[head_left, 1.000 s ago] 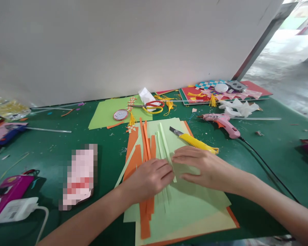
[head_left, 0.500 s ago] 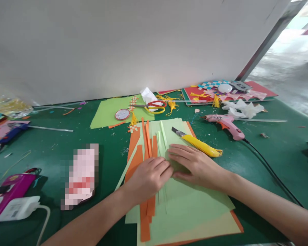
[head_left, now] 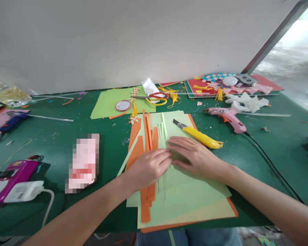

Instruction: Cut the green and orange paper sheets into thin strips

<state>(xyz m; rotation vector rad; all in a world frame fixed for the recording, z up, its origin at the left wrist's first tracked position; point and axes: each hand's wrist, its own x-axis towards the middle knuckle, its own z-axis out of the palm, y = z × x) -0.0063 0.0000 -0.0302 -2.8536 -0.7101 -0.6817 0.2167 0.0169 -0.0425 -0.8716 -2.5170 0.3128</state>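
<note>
Over the middle of a stack of light green and orange paper (head_left: 192, 198), my left hand (head_left: 150, 167) is closed, its fingers and thumb pinched on thin light green paper strips (head_left: 165, 131). Exactly how many strips it holds is hidden. My right hand (head_left: 196, 157) lies flat on the top green sheet, fingers stretched out and tips against those of the left. Orange paper strips (head_left: 145, 208) run lengthwise beneath my left hand and wrist. Just above the right hand a yellow utility knife (head_left: 201, 136) rests on the paper, blade out.
Scissors (head_left: 156, 99), a round tin (head_left: 123, 105) and yellow tassels sit at the back. A pink glue gun (head_left: 228, 118) with a black cord lies right. Leftward are a phone (head_left: 83, 160), a purple power strip (head_left: 15, 176) and a blue glue gun (head_left: 14, 121). A wall closes off the back.
The view has tilted down slightly, so the table's front edge and the person's lap now show. Both hands keep nearly the same place and pose on the paper.
</note>
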